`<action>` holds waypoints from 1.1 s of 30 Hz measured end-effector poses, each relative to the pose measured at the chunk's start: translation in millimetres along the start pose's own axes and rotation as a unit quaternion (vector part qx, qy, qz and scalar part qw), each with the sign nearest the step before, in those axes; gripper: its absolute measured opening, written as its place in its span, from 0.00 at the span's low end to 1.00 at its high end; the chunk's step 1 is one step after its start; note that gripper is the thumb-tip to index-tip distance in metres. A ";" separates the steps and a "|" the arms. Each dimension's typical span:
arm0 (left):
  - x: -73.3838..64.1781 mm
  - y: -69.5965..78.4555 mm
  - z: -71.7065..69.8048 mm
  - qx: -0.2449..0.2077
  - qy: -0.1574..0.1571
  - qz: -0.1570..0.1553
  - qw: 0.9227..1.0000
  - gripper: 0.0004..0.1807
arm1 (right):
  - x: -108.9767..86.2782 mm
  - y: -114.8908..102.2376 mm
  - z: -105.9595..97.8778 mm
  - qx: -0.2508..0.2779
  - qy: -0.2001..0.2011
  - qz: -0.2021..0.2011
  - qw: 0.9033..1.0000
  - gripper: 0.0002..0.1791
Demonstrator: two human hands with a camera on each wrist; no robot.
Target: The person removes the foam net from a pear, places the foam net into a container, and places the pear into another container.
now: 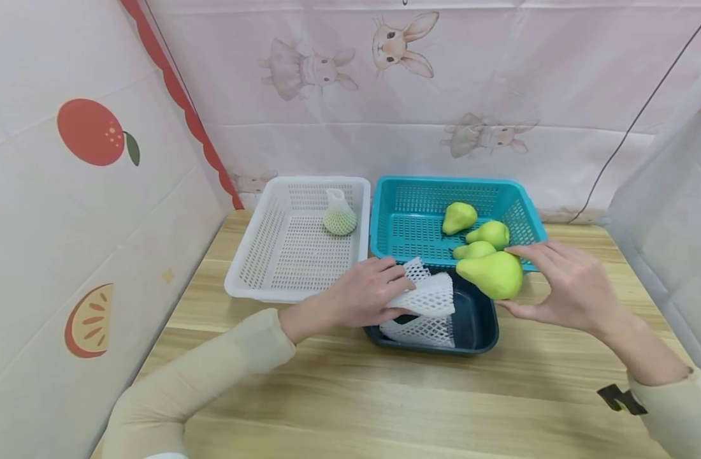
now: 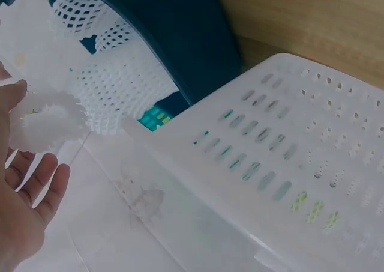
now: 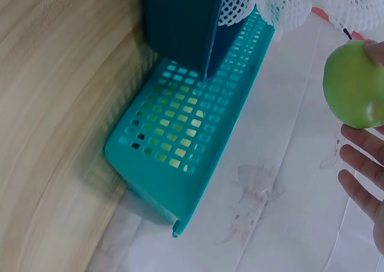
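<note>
My left hand (image 1: 375,290) grips a white foam net sleeve (image 1: 429,294) over the dark blue tub (image 1: 478,319), the sleeve's free end facing right. More white foam nets (image 2: 114,74) lie in that tub. Between thumb and fingers my right hand (image 1: 574,287) holds a green pear (image 1: 496,275) by its wide end, its narrow end pointing left at the sleeve. The pear is above the tub's right rim. In the right wrist view the pear (image 3: 353,86) shows close to the thumb and fingers.
Behind the tub, a teal basket (image 1: 393,191) holds several green pears (image 1: 461,218). To its left stands a white basket (image 1: 241,268) with one pear in a foam net (image 1: 339,217). All stand on a wooden table (image 1: 350,408) against a curtain with printed rabbits.
</note>
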State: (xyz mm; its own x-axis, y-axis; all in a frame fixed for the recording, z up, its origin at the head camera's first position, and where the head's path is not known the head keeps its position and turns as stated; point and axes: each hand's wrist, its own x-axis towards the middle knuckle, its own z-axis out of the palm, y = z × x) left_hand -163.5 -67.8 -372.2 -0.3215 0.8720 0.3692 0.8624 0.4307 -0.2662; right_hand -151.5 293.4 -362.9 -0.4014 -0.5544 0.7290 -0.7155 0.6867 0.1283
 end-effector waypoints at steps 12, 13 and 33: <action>5.1 -5.6 -3.9 0.011 -0.013 0.027 0.999 0.20 | -4.2 9.2 -1.5 -0.011 -0.022 0.026 0.999 0.51; 6.5 -5.5 -4.3 0.013 -0.012 0.030 0.999 0.19 | -4.3 9.6 -0.8 -0.010 -0.018 0.026 0.999 0.51; 50.1 5.8 9.9 0.031 -0.037 0.076 0.996 0.16 | -11.5 16.8 14.5 -0.015 -0.028 0.048 0.998 0.54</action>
State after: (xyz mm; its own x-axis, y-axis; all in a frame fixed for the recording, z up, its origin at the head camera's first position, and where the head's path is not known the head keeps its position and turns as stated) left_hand -178.4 -19.3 -364.0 -0.2185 0.9421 0.2545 0.8785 0.3034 -0.3690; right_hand -167.2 304.5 -378.8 -0.4991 -0.5097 0.7008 -0.6545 0.7517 0.0806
